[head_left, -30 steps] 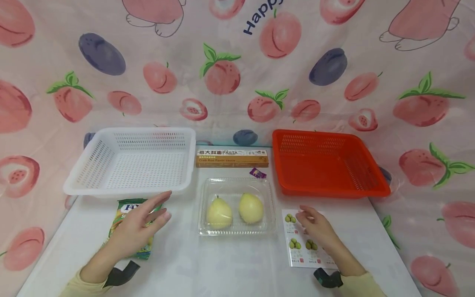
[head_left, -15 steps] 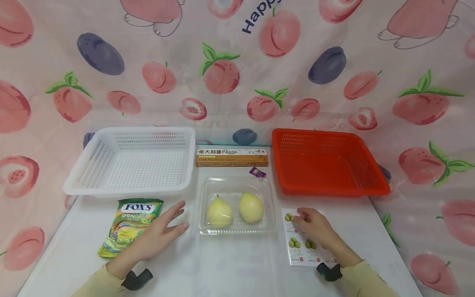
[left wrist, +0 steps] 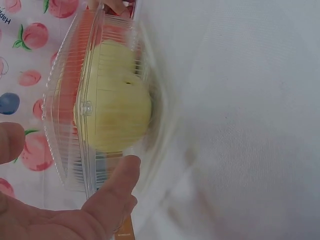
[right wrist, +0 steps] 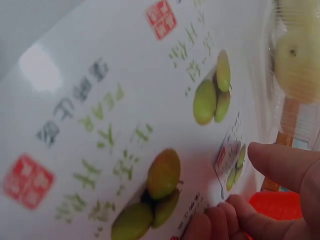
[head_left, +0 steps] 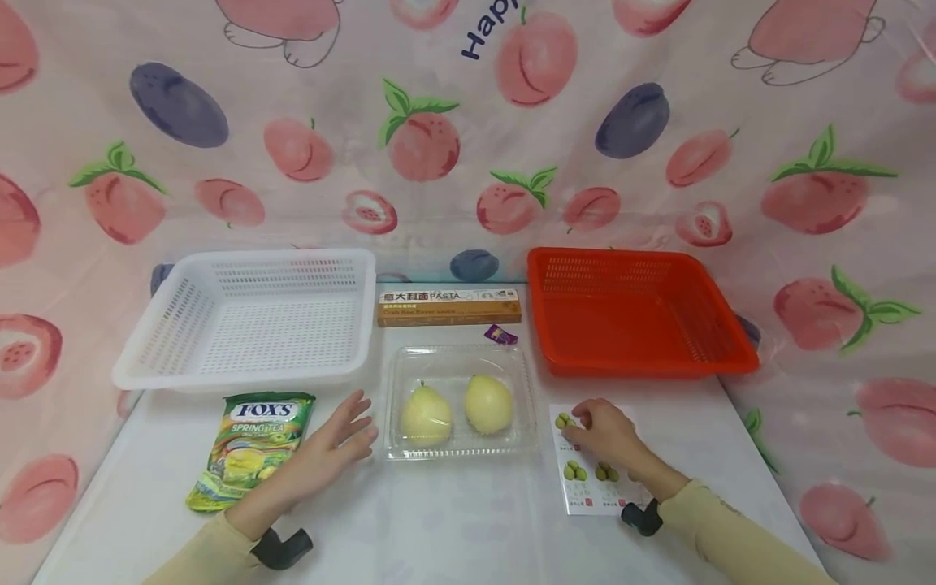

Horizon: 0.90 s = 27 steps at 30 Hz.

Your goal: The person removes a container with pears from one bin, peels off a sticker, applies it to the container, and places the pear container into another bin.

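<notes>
My left hand point(head_left: 332, 447), fingers spread and thumb apart, is beside the left edge of a clear plastic box point(head_left: 461, 357) holding two yellow pears point(head_left: 488, 405). In the left wrist view a fingertip point(left wrist: 131, 164) overlaps the box's near side. Over a white sheet of pear stickers point(head_left: 581, 497) is my right hand point(head_left: 610, 435), with its fingertips at the top-left sticker. The right wrist view shows bent fingers point(right wrist: 212, 220) right at that sticker point(right wrist: 231, 162), whose lower edge appears slightly raised. The thumb point(right wrist: 280, 162) is apart from those fingers.
A green candy bag point(head_left: 249, 455) lies left of my left forearm. Behind stand a white basket point(head_left: 241, 378) and a red basket point(head_left: 651, 366), with a pasta box point(head_left: 449, 309) between them. A small purple wrapped sweet point(head_left: 500, 335) lies in front of the pasta box.
My left hand has moved right, from over the candy bag to the clear box's left side. My right hand has shifted slightly left and its fingertips have come to the sheet's top-left sticker.
</notes>
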Each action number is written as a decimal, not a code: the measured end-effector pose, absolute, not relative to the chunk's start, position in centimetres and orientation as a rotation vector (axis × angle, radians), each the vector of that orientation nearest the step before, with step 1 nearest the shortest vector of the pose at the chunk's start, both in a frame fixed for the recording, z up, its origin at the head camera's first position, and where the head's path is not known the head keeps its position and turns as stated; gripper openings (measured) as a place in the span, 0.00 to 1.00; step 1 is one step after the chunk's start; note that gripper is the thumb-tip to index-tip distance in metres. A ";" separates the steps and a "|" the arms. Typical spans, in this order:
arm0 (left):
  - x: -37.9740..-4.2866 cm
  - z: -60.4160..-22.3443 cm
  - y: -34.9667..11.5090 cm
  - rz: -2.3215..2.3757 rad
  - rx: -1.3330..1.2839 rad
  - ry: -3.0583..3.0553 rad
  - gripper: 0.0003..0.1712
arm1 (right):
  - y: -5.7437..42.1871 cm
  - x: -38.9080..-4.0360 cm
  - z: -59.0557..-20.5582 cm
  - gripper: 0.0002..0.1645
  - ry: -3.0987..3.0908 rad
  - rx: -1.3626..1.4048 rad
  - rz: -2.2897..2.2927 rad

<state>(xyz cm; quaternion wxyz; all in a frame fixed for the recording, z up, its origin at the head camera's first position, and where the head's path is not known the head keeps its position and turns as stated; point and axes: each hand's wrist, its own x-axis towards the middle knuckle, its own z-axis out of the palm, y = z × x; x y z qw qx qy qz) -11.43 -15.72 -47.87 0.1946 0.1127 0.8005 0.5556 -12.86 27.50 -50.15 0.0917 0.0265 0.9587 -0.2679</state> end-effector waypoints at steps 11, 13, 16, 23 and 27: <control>-11.6 -48.0 -15.3 1.573 0.313 2.205 0.44 | 26.8 -12.8 -50.6 0.23 2.840 0.202 -0.800; -11.6 -48.0 -15.3 1.575 0.308 2.203 0.44 | 26.9 -12.8 -50.6 0.22 2.821 0.218 -0.839; -11.6 -48.1 -15.2 1.582 0.303 2.201 0.43 | 27.2 -12.8 -50.6 0.22 2.769 0.250 -0.912; -11.9 -48.4 -14.9 1.658 0.281 2.117 0.42 | 28.3 -12.6 -50.7 0.19 2.661 0.296 -1.152; -12.0 -48.5 -14.7 1.696 0.273 2.062 0.41 | 28.8 -12.5 -50.9 0.18 2.586 0.346 -1.259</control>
